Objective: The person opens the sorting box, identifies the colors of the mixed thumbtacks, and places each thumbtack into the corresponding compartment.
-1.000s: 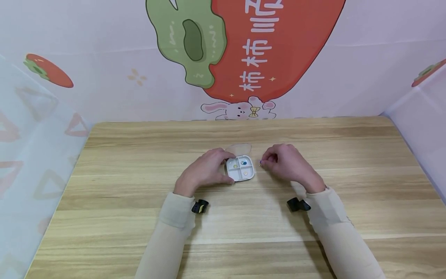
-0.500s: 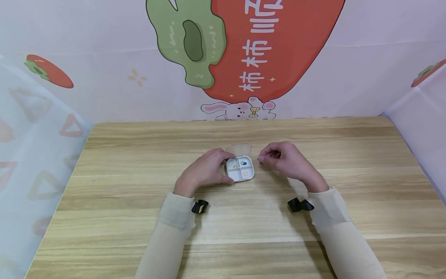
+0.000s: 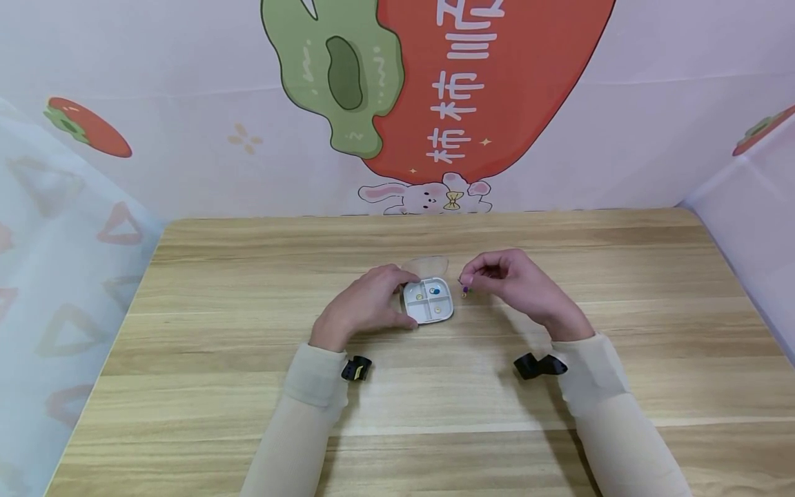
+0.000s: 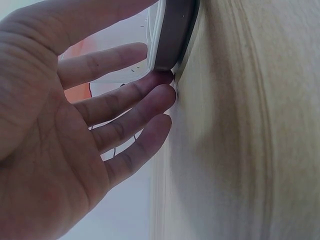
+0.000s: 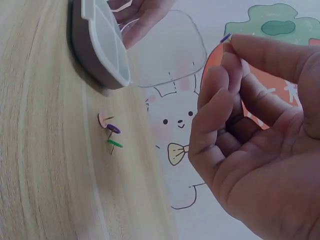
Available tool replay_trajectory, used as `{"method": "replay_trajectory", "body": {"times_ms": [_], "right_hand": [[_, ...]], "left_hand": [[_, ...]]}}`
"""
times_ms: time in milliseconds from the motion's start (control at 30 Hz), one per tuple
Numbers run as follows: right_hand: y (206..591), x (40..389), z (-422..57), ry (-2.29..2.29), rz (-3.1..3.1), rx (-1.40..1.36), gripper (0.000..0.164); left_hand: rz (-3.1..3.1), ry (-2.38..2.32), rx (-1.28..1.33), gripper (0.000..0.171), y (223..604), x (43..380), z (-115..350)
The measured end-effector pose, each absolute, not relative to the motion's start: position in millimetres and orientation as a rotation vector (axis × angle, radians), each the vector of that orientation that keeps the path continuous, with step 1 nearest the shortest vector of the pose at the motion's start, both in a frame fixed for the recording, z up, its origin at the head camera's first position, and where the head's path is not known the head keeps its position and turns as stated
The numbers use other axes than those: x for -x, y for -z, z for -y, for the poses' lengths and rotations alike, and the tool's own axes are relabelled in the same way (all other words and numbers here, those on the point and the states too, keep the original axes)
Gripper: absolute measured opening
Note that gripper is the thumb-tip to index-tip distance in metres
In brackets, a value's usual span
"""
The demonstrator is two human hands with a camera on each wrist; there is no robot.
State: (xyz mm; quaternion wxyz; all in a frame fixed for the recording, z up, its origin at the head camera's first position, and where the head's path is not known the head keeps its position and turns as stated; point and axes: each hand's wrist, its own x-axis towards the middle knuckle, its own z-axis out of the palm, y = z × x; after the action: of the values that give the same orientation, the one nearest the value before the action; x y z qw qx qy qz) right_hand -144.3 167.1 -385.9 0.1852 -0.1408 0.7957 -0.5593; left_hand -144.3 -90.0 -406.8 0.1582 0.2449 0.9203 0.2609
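Observation:
A small white box [image 3: 417, 314] with four-way dividers lies on the table, its clear lid [image 3: 428, 264] swung back. My left hand [image 3: 369, 302] grips it from the left, thumb at the near side and fingers at the far side. Tiny coloured tacks [image 3: 435, 290] lie in some of its compartments. My right hand [image 3: 514, 284] pinches a purple thumbtack [image 5: 226, 38] between thumb and forefinger, above the table right of the box. Below that hand, a pale orange thumbtack [image 5: 101, 120], a purple-headed one [image 5: 114, 129] and a green one [image 5: 115, 144] lie close together.
The wooden table [image 3: 236, 400] runs back to a white cloth backdrop [image 3: 205, 159] with printed fruit and a rabbit. Black camera mounts [image 3: 357, 368] sit at both wrists.
My right hand has risen slightly away from the table with a thumbtack pinched in it, uncovering the tacks beneath. The left hand and the box have stayed still.

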Motion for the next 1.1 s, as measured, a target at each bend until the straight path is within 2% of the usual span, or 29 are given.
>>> {"method": "replay_trajectory", "body": {"times_ms": [367, 800, 1100], "right_hand": [[384.8, 143.3, -169.0, 1.707, -2.088, 0.434, 0.022], [382.0, 143.3, -172.9, 1.814, -1.989, 0.382, 0.031], [384.1, 144.1, -173.8, 1.909, -1.907, 0.427, 0.028]], "left_hand": [[-2.631, -0.743, -0.694, 0.069, 407.1, 144.8, 89.4], [-2.642, -0.743, -0.685, 0.069, 407.0, 143.5, 88.9], [-2.633, -0.748, -0.687, 0.069, 406.7, 143.5, 89.3]]}}
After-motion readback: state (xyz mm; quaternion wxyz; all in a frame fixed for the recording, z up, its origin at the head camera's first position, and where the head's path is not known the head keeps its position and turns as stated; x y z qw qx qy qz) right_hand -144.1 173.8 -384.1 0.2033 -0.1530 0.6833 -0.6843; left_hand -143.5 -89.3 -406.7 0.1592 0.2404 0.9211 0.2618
